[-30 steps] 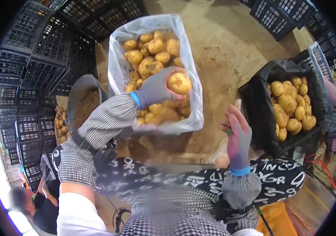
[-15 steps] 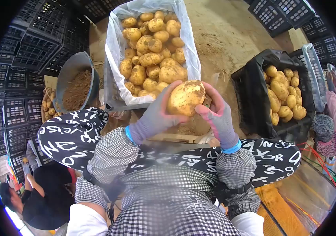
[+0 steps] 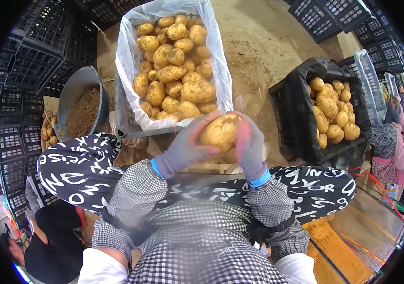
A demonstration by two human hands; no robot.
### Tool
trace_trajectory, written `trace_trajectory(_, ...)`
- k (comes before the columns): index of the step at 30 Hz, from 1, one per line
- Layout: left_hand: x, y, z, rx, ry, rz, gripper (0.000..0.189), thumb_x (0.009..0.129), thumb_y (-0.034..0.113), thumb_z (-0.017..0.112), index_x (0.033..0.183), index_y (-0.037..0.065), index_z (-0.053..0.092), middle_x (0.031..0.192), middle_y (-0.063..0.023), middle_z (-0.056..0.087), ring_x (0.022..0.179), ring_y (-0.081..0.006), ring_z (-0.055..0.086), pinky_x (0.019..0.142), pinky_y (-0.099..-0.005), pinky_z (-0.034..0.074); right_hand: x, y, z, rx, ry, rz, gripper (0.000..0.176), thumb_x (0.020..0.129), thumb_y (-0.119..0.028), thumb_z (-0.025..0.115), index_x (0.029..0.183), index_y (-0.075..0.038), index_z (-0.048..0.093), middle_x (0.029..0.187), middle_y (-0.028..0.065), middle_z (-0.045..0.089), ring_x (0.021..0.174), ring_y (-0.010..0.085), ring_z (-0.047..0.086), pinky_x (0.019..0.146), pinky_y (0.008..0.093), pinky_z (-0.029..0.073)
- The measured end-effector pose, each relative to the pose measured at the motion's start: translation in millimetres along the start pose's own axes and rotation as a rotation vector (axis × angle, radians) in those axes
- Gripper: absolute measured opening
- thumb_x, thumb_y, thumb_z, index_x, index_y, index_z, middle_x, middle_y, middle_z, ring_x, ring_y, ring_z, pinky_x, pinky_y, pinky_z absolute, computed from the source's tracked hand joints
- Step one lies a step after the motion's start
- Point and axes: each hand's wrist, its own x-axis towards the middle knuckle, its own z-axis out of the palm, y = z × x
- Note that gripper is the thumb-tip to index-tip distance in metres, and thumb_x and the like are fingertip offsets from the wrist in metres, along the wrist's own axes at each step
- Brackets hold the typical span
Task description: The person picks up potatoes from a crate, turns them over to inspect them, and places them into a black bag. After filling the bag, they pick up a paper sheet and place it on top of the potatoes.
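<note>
Between my gloved hands is one large potato (image 3: 220, 132), yellow with brown soil on its skin. My left hand (image 3: 190, 144) grips it from the left, fingers over the top and thumb underneath. My right hand (image 3: 250, 144) presses against its right side; its fingers are slightly blurred. Just beyond the hands stands a crate lined with white film (image 3: 221, 61), heaped with potatoes (image 3: 170, 73). To the right, a crate lined with black film (image 3: 289, 118) holds more potatoes (image 3: 332, 109).
A grey tub (image 3: 102, 102) with soil in it stands at the left. Stacked black crates (image 3: 13, 137) line the left side. A co-worker in black (image 3: 53, 241) is at lower left, another person in pink (image 3: 403, 142) at far right. An orange mesh sack (image 3: 337, 251) lies lower right.
The potato has turned in my hands and sits slightly lower. My right hand has shifted round its side. The whole view has moved a little, so the crates appear further left.
</note>
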Motion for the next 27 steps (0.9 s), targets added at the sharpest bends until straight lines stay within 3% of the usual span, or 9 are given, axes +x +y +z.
trace_trajectory(7, 3.9, 2.3, -6.0, 0.414, 0.179, 0.117, 0.077, 0.066, 0.012, 0.084, 0.136, 0.006, 0.052, 0.136, -0.0115, 0.049, 0.128, -0.0259, 0.045, 0.111, -0.0355, 0.033, 12.9, 0.9, -4.1, 0.034, -0.013, 0.004, 0.048, 0.1, -0.038, 0.051, 0.126, 0.002, 0.054, 0.104, 0.0081, 0.065, 0.096, 0.0127, 0.06, 0.086, 0.0266, 0.047)
trace_trajectory(9, 4.8, 5.1, -6.9, 0.506, 0.226, 0.151, 0.076, 0.064, 0.011, 0.084, 0.134, 0.005, 0.054, 0.135, -0.0112, 0.05, 0.128, -0.0266, 0.046, 0.111, -0.0358, 0.034, 11.6, -4.6, -0.1, -0.07, -0.022, -0.037, 0.048, 0.1, -0.037, 0.052, 0.128, 0.002, 0.054, 0.104, 0.0078, 0.065, 0.096, 0.0123, 0.06, 0.085, 0.026, 0.047)
trace_trajectory(11, 5.6, 4.5, -7.3, 0.572, 0.241, 0.167, 0.074, 0.062, 0.01, 0.083, 0.131, 0.005, 0.056, 0.134, -0.0109, 0.05, 0.127, -0.0271, 0.046, 0.11, -0.036, 0.035, 12.1, -7.7, 9.0, -0.362, 0.025, -0.17, 0.048, 0.1, -0.037, 0.052, 0.13, 0.001, 0.053, 0.102, 0.0072, 0.065, 0.095, 0.0112, 0.06, 0.082, 0.0245, 0.048)
trace_trajectory(14, 6.0, 11.6, -3.2, 0.552, 0.252, 0.122, 0.074, 0.059, 0.005, 0.082, 0.129, 0.003, 0.057, 0.134, -0.0102, 0.05, 0.127, -0.0268, 0.046, 0.11, -0.036, 0.036, 14.1, -1.4, 6.6, -0.369, 0.014, -0.191, 0.048, 0.1, -0.036, 0.053, 0.132, 0.0, 0.053, 0.104, 0.0073, 0.063, 0.094, 0.0103, 0.061, 0.08, 0.0238, 0.049)
trace_trajectory(17, 6.0, 11.1, -3.1, 0.488, 0.251, 0.136, 0.075, 0.06, 0.002, 0.081, 0.13, 0.003, 0.056, 0.134, -0.0111, 0.05, 0.127, -0.0267, 0.046, 0.11, -0.0357, 0.036, 13.1, -1.0, -0.9, -0.042, -0.058, 0.08, 0.048, 0.099, -0.035, 0.053, 0.133, -0.001, 0.053, 0.106, 0.0083, 0.062, 0.088, 0.0103, 0.062, 0.076, 0.0242, 0.051)
trace_trajectory(20, 7.9, -1.6, -4.1, 0.446, 0.332, 0.152, 0.068, 0.063, 0.005, 0.077, 0.129, 0.011, 0.058, 0.13, -0.0071, 0.052, 0.122, -0.0256, 0.052, 0.104, -0.0334, 0.042, 16.0, -15.0, -2.1, 0.193, -0.129, 0.254, 0.048, 0.099, -0.032, 0.054, 0.136, 0.0, 0.05, 0.109, 0.0091, 0.06, 0.082, 0.0113, 0.062, 0.075, 0.0253, 0.052)
trace_trajectory(23, 8.3, 2.5, -6.2, 0.471, 0.349, 0.156, 0.07, 0.062, 0.008, 0.079, 0.128, 0.009, 0.057, 0.128, -0.0073, 0.053, 0.121, -0.0266, 0.052, 0.103, -0.0343, 0.043, 15.8, -10.7, 8.5, 0.368, -0.162, 0.168, 0.052, 0.099, -0.029, 0.054, 0.14, 0.002, 0.044, 0.107, 0.0082, 0.061, 0.078, 0.0101, 0.062, 0.072, 0.0244, 0.052)
trace_trajectory(27, 7.6, 15.0, -4.8, 0.63, 0.383, 0.134, 0.073, 0.06, 0.012, 0.082, 0.128, 0.008, 0.057, 0.126, -0.009, 0.055, 0.118, -0.0282, 0.054, 0.102, -0.0356, 0.044, 20.3, -21.9, 4.3, 0.308, -0.178, 0.295, 0.056, 0.096, -0.023, 0.058, 0.143, 0.002, 0.038, 0.116, 0.0092, 0.058, 0.088, 0.0109, 0.061, 0.077, 0.0251, 0.052)
